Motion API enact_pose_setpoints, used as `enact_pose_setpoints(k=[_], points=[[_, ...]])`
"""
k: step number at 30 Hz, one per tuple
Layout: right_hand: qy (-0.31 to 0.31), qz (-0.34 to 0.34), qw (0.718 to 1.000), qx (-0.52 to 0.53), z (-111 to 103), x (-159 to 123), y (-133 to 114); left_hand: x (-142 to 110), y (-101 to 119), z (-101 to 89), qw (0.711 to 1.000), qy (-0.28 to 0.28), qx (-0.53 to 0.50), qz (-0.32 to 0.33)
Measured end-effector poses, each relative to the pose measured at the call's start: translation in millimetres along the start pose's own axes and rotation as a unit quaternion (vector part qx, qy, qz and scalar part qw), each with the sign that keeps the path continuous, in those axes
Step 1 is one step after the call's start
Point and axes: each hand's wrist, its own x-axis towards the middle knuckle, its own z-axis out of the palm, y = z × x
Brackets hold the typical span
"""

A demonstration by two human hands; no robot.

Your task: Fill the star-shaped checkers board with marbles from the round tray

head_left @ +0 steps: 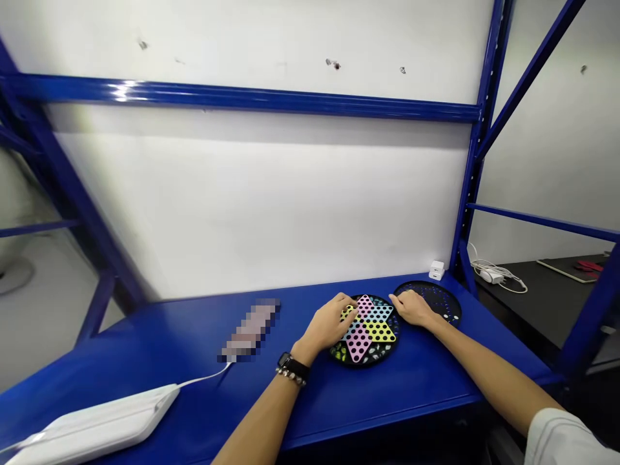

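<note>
A Chinese checkers board (358,342) lies on the blue table, its star of pink, yellow and light-blue points dotted with dark holes. Small coloured pieces sit in the black rim pockets around the star. Over the board's left side rests my left hand (327,325), fingers bent and a little apart, with no piece visible in them. My right hand (411,307) is curled by the board's upper right edge, fingertips pressed together; whatever they hold, if anything, is too small to tell. Under and behind that hand is a round black lid or tray (443,299) with a few white spots.
A blurred-out flat phone-like object (249,329) lies to the left, joined by a white cable to a long white device (111,420). White charger blocks (436,270) stand at the back right. Blue frame posts (469,194) edge the table (203,336) before a white wall.
</note>
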Motion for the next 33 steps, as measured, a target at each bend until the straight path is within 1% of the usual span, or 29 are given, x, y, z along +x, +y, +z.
enact_pose_setpoints(k=[1,2,3,4,5,6,7,8,9,10,12,13,17,18,20,21,22,23,24,26,28,30,33], points=[[0.032,0.03,0.995,0.092,-3,5,5,0,0,-0.3,1.0,0.0,-0.001,0.0],[0.064,0.068,0.976,0.195,-8,11,10,0,0,-0.7,1.0,0.0,-0.002,0.0],[0.091,0.108,0.946,0.292,-13,16,16,0,1,-1.1,1.0,-0.001,-0.003,-0.001],[0.11,0.146,0.905,0.383,-19,21,22,0,1,-1.5,1.0,-0.003,-0.003,-0.003],[0.121,0.175,0.868,0.449,-26,24,29,0,2,-1.7,1.0,-0.005,-0.003,-0.005],[0.127,0.197,0.832,0.503,-32,26,36,0,2,-1.8,1.0,-0.007,-0.003,-0.006],[0.129,0.214,0.803,0.541,-38,27,42,0,3,-1.8,1.0,-0.008,-0.005,-0.006],[0.125,0.226,0.792,0.554,-42,27,48,0,3,-1.8,1.0,-0.007,-0.007,-0.006],[0.119,0.237,0.788,0.555,-44,27,53,0,3,-1.9,1.0,-0.006,-0.01,-0.004],[0.11,0.244,0.799,0.539,-45,26,57,-1,4,-2.0,1.0,-0.004,-0.012,-0.003],[0.093,0.245,0.846,0.464,-43,25,63,-1,4,-2.7,1.0,-0.002,-0.013,-0.002],[0.091,0.244,0.865,0.43,-40,26,64,-1,4,-3.2,1.0,-0.001,-0.011,-0.002],[0.087,0.221,0.921,0.309,-28,30,61,-1,5,-5.2,1.0,0.0,-0.003,-0.002],[0.075,0.211,0.94,0.258,-26,31,58,-1,6,-5.6,1.0,0.004,-0.004,0.0],[0.024,0.183,0.977,0.109,-24,32,52,-2,6,-6.3,1.0,0.016,-0.008,0.003],[-0.009,0.165,0.986,0.025,-24,31,49,-2,6,-6.7,1.0,0.02,-0.01,0.005],[-0.044,0.146,0.987,-0.055,-23,31,45,-2,7,-7.2,1.0,0.023,-0.01,0.006],[-0.074,0.13,0.981,-0.121,-24,30,42,-2,7,-7.7,1.0,0.023,-0.01,0.007],[-0.096,0.118,0.975,-0.163,-24,28,39,-2,8,-8.2,1.0,0.023,-0.009,0.007],[-0.121,0.1,0.965,-0.209,-25,26,35,-2,9,-9.2,1.0,0.022,-0.008,0.006],[-0.127,0.091,0.961,-0.228,-27,24,33,-2,10,-9.8,1.0,0.023,-0.007,0.006],[-0.12,0.088,0.962,-0.227,-30,23,30,-2,11,-10.5,1.0,0.023,-0.009,0.006],[-0.076,0.091,0.978,-0.17,-33,25,15,-1,11,-13.0,0.999,0.047,-0.017,0.008]])
